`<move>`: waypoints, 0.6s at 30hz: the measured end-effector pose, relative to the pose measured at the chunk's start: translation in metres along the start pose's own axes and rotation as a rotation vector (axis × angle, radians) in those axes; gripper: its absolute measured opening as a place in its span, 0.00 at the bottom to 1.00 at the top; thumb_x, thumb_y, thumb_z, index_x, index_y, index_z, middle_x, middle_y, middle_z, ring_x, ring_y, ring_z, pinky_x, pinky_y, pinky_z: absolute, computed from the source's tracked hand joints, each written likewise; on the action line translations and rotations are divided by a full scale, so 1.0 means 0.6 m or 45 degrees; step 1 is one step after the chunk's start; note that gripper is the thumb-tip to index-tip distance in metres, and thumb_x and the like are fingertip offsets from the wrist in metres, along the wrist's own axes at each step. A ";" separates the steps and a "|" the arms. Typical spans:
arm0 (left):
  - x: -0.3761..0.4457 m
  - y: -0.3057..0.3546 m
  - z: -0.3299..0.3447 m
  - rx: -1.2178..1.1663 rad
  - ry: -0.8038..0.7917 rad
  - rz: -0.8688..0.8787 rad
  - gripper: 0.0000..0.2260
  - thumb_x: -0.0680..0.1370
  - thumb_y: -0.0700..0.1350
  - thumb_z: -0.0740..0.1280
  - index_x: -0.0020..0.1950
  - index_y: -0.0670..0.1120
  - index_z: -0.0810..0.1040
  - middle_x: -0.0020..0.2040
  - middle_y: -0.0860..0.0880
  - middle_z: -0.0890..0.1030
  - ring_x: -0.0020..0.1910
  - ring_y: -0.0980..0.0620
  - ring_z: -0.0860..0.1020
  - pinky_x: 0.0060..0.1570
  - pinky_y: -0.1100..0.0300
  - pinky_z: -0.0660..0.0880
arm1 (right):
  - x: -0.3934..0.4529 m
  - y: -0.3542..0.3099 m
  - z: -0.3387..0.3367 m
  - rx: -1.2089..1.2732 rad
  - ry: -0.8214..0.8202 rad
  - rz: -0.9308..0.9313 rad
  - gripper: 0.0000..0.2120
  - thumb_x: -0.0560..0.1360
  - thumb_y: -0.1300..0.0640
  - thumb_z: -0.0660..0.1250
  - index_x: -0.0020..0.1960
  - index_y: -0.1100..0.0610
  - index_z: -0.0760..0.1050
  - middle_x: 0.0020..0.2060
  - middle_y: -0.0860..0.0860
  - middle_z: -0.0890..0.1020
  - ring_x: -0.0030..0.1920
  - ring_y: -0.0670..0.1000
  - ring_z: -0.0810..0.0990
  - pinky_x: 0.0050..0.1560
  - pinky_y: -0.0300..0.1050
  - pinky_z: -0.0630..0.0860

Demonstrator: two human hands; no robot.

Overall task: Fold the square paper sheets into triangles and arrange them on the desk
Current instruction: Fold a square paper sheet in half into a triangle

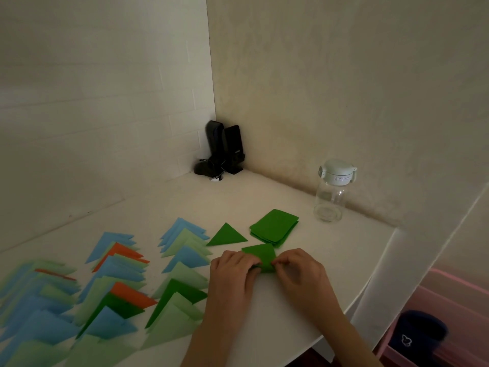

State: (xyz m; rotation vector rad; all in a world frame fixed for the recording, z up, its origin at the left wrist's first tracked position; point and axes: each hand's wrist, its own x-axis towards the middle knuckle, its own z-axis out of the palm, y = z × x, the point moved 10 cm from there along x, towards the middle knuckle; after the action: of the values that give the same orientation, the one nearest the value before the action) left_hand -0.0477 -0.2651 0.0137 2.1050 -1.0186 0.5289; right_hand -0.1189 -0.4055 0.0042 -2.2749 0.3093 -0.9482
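Observation:
A dark green paper sheet (260, 256) lies on the white desk (304, 300) between my hands, partly folded. My left hand (232, 271) pinches its left side with curled fingers. My right hand (299, 271) pinches its near right corner. Behind it sits a stack of dark green square sheets (274, 227). One folded dark green triangle (227, 235) lies alone to the left of the stack. Rows of overlapping folded triangles (111, 287) in blue, light green, orange and dark green cover the desk's left half.
A clear bottle with a pale lid (332, 192) stands by the right wall. Two black speakers with cables (225, 151) fill the back corner. The desk's curved front edge runs at the right; a pink bin (436, 327) with a dark item stands below.

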 end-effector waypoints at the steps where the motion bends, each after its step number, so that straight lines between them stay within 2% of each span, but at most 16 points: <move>1: 0.000 -0.002 0.001 0.002 -0.008 -0.015 0.06 0.76 0.51 0.61 0.45 0.54 0.77 0.42 0.59 0.77 0.44 0.59 0.70 0.42 0.65 0.59 | -0.001 0.000 0.002 0.001 -0.014 0.010 0.09 0.68 0.49 0.63 0.40 0.49 0.80 0.40 0.38 0.78 0.42 0.40 0.78 0.42 0.52 0.78; 3: 0.001 -0.007 0.006 -0.006 -0.042 -0.058 0.02 0.76 0.49 0.65 0.47 0.54 0.77 0.43 0.59 0.78 0.44 0.60 0.70 0.43 0.66 0.59 | -0.002 0.000 0.006 -0.025 -0.043 0.041 0.09 0.66 0.47 0.63 0.39 0.47 0.81 0.41 0.38 0.78 0.43 0.42 0.79 0.44 0.53 0.77; 5: 0.000 -0.015 0.010 -0.020 -0.076 -0.125 0.05 0.75 0.46 0.69 0.48 0.54 0.77 0.44 0.59 0.79 0.44 0.59 0.71 0.43 0.66 0.59 | -0.003 0.001 0.011 -0.090 -0.072 0.051 0.10 0.65 0.44 0.64 0.37 0.47 0.81 0.42 0.39 0.78 0.44 0.42 0.79 0.45 0.52 0.76; 8: -0.001 -0.028 0.012 -0.035 -0.102 -0.212 0.06 0.75 0.48 0.70 0.49 0.54 0.75 0.44 0.59 0.77 0.44 0.58 0.71 0.43 0.65 0.59 | -0.002 0.009 0.016 -0.184 -0.121 0.075 0.10 0.67 0.42 0.67 0.37 0.47 0.80 0.43 0.40 0.76 0.46 0.42 0.76 0.47 0.49 0.74; 11: 0.000 -0.035 0.008 -0.064 -0.083 -0.283 0.07 0.74 0.50 0.70 0.50 0.54 0.75 0.41 0.59 0.75 0.43 0.57 0.71 0.44 0.62 0.60 | 0.000 0.021 0.015 -0.178 -0.120 0.121 0.06 0.69 0.47 0.73 0.36 0.48 0.80 0.44 0.40 0.75 0.47 0.42 0.75 0.50 0.48 0.74; 18: 0.003 -0.034 0.008 -0.032 -0.101 -0.349 0.15 0.72 0.57 0.70 0.54 0.56 0.73 0.41 0.58 0.75 0.45 0.56 0.71 0.45 0.60 0.60 | 0.002 0.019 0.019 -0.246 -0.159 0.186 0.10 0.67 0.42 0.73 0.32 0.45 0.76 0.45 0.39 0.73 0.48 0.42 0.72 0.50 0.41 0.66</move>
State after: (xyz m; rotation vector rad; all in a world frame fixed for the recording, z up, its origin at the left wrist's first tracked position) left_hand -0.0299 -0.2612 0.0030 2.2118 -0.7571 0.2973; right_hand -0.1097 -0.4091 -0.0085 -2.4351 0.5246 -0.7255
